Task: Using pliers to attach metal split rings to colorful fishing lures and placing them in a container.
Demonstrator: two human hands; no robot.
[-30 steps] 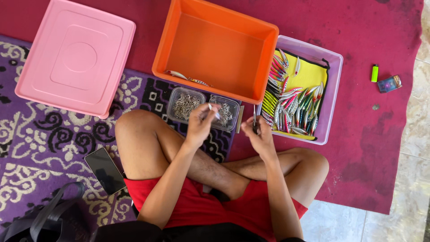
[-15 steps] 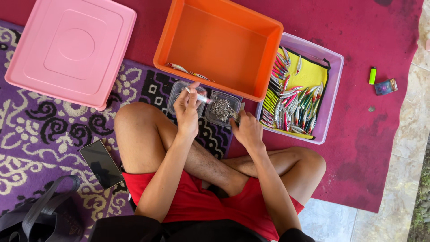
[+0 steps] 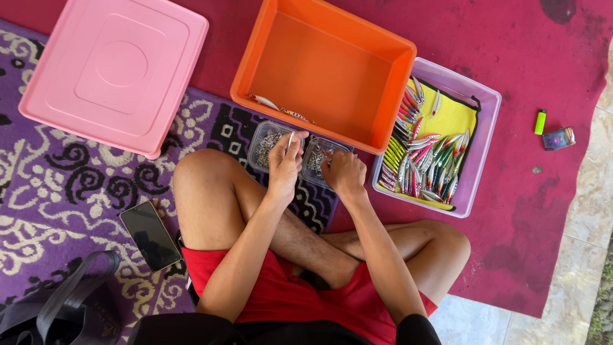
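Around: big orange plastic bin [image 3: 319,67] ahead, few lures on its floor; pink square lid [image 3: 115,70] far left; lilac tray [image 3: 476,153] of coloured lures right; black phone [image 3: 150,235] by knee.

Left hand [image 3: 284,163] over left clear plastic tub [image 3: 265,145] of metal hardware, fingers pinched on small silvery lure [image 3: 291,138], long axis pointing away toward bin.

Right hand [image 3: 343,174] curled, dipping into right clear tub [image 3: 319,156]; contents of grip cannot tell.

Two small tubs [image 3: 300,153] sit between bin [image 3: 322,70] and knees.
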